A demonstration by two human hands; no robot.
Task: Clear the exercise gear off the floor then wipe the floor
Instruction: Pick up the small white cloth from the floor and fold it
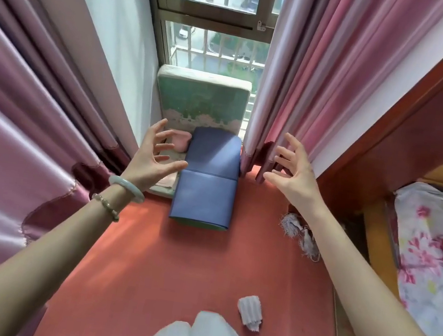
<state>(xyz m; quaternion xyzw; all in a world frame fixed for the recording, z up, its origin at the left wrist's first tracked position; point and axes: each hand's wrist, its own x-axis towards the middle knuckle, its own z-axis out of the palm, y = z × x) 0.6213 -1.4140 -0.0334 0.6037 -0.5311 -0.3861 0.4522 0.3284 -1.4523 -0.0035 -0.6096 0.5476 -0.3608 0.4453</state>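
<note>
Hands (155, 154) (291, 168) spread, flanking folded mat (206, 183) edges, apart.

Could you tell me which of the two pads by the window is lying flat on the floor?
The folded blue mat lies flat on the red floor; the worn green cushion behind it stands upright against the window.

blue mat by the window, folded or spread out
Folded. The blue mat lies as a compact stacked rectangle with a crease across its middle and layered edges at its near end.
</note>
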